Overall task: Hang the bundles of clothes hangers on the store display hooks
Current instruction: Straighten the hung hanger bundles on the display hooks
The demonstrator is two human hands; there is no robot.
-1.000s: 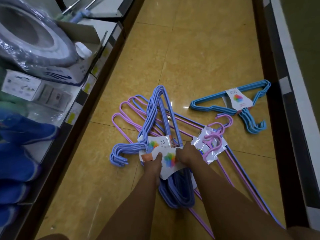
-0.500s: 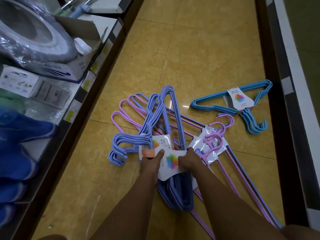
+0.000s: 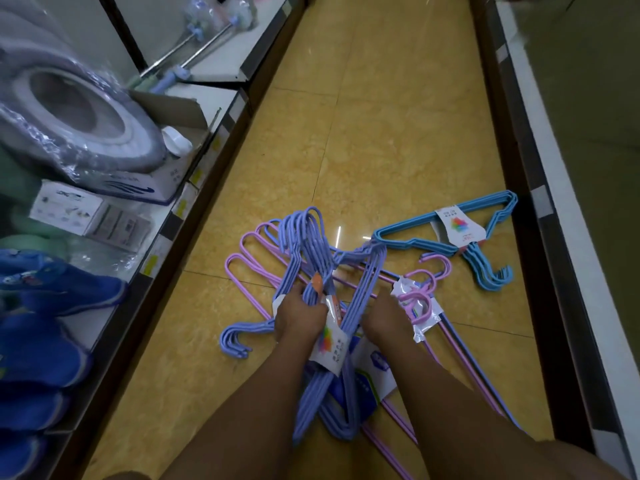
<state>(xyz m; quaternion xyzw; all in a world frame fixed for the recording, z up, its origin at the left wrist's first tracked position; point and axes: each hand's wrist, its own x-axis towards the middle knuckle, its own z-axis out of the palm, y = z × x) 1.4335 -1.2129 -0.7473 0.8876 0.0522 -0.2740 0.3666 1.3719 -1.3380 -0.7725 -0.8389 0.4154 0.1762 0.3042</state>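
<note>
The person is gathering bundles off the floor (image 3: 381, 140), not yet hanging any. The left hand (image 3: 299, 317) is gripping a purple bundle (image 3: 311, 251), fingers curled round its wires; the right hand (image 3: 384, 318) is clutching another purple bundle (image 3: 363, 282) beside it. Next, I'd judge, comes lifting them clear of the tangled pink hangers (image 3: 249, 268). A blue bundle (image 3: 450, 230), paper-banded, is lying apart.
</note>
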